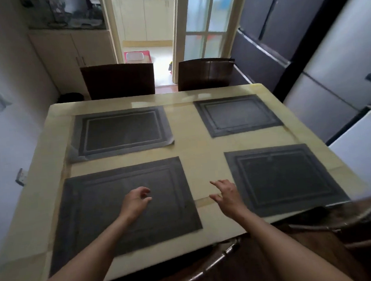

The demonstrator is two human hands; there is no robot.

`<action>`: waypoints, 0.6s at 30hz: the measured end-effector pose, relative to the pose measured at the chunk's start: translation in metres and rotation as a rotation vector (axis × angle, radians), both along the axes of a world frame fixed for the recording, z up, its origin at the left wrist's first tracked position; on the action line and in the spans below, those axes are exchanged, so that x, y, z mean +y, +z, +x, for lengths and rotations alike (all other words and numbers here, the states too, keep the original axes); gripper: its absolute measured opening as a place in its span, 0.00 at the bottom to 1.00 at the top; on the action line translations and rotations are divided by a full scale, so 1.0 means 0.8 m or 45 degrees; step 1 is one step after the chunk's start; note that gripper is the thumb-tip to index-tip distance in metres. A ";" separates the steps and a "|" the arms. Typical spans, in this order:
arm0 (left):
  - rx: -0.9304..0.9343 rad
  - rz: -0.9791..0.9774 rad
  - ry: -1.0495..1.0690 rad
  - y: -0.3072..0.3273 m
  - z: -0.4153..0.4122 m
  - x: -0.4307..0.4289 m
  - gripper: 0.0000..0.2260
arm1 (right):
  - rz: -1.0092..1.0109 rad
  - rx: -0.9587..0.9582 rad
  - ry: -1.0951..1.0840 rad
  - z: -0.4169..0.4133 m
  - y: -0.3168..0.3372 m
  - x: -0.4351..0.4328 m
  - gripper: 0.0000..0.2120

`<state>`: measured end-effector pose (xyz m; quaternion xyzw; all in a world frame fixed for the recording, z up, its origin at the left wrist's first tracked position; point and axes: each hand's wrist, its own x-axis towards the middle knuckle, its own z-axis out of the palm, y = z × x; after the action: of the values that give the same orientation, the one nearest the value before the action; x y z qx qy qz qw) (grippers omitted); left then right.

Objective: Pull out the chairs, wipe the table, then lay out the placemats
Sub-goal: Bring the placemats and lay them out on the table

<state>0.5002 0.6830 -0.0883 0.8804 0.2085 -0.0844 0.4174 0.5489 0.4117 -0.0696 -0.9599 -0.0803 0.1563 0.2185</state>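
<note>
- four dark placemats lie flat on the pale worktop (193, 144) in a 2x2 grid, each w/ its long axis running roughly left-right across the frame
- upper-left placemat (120, 131): about square to the worktop's edges; its two lower corners curl up off the surface
- upper-right placemat (237, 114): flat, turned a bit so its right end drops toward lower right
- lower-left placemat (93, 212): skewed, right end sits higher in frame than left; the left forearm crosses it and hides part; its lower-left corner is smeared by blur
- lower-right placemat (286, 177): tilted the other way, lower edge right at the worktop's near edge; can't tell if it overhangs
- top centre, behind the worktop's far edge: left chair (119, 80) and right chair (204, 74), only the backs show
- bottom chair back (211, 268) and lower-right chair back (350, 214) are cut off by arms & frame edge
- whole frame soft, esp. at the edges
- left hand (136, 202): over the middle of the lower-left placemat, fingers loosely curled, thumb apart from them, nothing in it; contact w/ the mat can't be told
- right hand (225, 195): over the bare strip of worktop btw the two lower placemats, just beside the lower-right one's left edge; fingers loosely spread, index stretched toward upper left, holds nothing; touching or hovering unclear
</note>
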 end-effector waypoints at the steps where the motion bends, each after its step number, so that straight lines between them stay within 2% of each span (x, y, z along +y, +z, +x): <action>1: 0.001 -0.045 -0.023 0.006 0.007 -0.020 0.14 | 0.010 -0.016 -0.015 0.005 0.005 -0.015 0.23; 7: -0.008 -0.222 -0.052 0.022 0.066 -0.193 0.11 | 0.036 -0.067 -0.145 0.046 0.025 -0.172 0.23; 14: -0.004 -0.322 0.086 0.022 0.115 -0.384 0.12 | 0.083 -0.010 -0.244 0.091 0.021 -0.352 0.24; 18: 0.085 -0.314 0.173 0.007 0.124 -0.437 0.14 | 0.062 0.093 -0.309 0.118 0.020 -0.426 0.24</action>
<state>0.5994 0.3334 -0.0830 0.8030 0.2694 -0.1104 0.5200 0.6432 0.0709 -0.0538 -0.9506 0.0406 0.1615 0.2619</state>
